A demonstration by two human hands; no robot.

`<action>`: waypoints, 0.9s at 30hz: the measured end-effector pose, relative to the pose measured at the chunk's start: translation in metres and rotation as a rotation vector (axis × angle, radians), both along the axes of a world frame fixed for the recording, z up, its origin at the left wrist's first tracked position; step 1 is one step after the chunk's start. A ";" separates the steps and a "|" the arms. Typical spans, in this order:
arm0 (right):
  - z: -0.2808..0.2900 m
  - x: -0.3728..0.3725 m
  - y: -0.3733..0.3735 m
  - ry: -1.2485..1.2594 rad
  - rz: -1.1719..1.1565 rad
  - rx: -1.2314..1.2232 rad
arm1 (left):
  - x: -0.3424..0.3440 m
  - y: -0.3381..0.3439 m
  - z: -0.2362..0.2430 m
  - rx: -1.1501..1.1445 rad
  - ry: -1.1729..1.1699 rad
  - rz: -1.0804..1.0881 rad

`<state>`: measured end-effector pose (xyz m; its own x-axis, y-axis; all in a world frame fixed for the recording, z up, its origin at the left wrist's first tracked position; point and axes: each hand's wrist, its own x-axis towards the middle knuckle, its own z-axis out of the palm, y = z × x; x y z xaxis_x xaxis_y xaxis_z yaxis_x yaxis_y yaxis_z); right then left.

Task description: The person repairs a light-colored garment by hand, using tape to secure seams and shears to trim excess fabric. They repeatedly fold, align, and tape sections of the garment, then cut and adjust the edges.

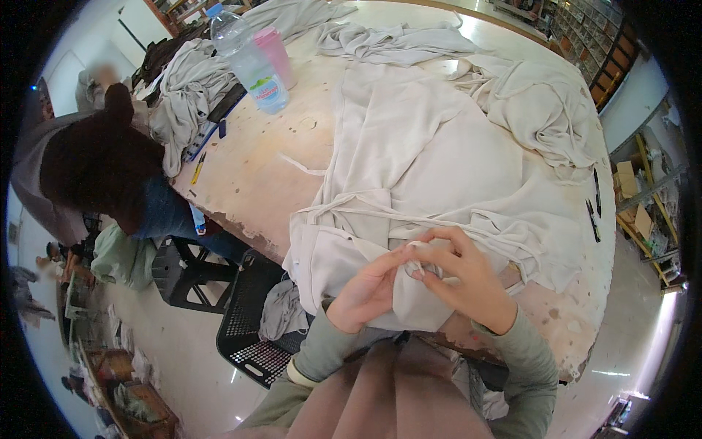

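A pale grey garment (424,161) with thin straps lies spread over a worn wooden table (256,183). Its near edge hangs over the table front. My left hand (365,289) and my right hand (457,274) meet at that edge and pinch a small bunched fold of the garment between their fingertips. Both hands are closed on the cloth. My grey-green sleeves come up from the lower edge.
More pale garments (541,110) are heaped at the back and right. A clear water bottle (252,62) and a pink cup (276,53) stand at the far left. Two pens (594,208) lie at the right edge. A black crate (252,325) sits on the floor; a person (95,168) bends at the left.
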<state>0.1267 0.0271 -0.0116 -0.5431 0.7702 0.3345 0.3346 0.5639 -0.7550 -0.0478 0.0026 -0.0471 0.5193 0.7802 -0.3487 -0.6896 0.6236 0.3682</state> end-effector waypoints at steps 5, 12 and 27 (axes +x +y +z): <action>0.007 0.016 0.008 0.304 -0.174 -0.175 | 0.010 -0.004 -0.003 0.352 0.398 0.066; 0.021 0.093 0.061 0.327 -0.651 -0.125 | 0.018 0.000 -0.008 0.989 1.053 0.029; 0.005 0.102 0.058 -0.157 -0.465 0.159 | -0.041 0.020 0.014 1.165 1.580 0.107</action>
<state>0.2288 0.0851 -0.0063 -0.2086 0.8883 0.4092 0.6796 0.4325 -0.5925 -0.0891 0.0227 -0.0328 0.2538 0.9357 0.2450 0.5996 -0.3509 0.7193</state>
